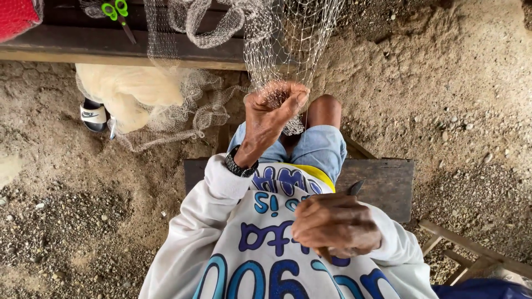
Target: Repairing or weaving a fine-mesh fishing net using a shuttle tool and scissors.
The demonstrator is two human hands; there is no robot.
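1. Head view looks straight down on me, seated on a dark wooden bench (388, 182) over sandy, pebbly ground (454, 99).
2. My left hand (271, 113) is raised at the centre of the frame, fingers pinched together on a fold of the fishing net (288, 39).
3. My right hand (335, 224) sits low, close against my printed white shirt (244, 249), closed around a dark netting needle (354, 188) whose pointed tip sticks up and to the right of my knuckles.
4. The two hands are well apart: the left is up at the mesh, the right is down by my chest.
5. From the hands the net lies upward in the frame. It hangs taut from the top edge down to my left hand, so its long axis runs top to bottom. The left hand is touching it; the right is not.
6. The net is fine, pale and see-through, with small diamond meshes. More of it lies bunched in loose folds at the upper left, draped off the dark wooden desk (111, 47) and over a cream-coloured bundle (133, 91).
7. Green-handled scissors (117, 12) lie on that desk at the top, a red cloth (16, 16) shows in the upper left corner, and a sandal (93, 115) rests on the ground below.
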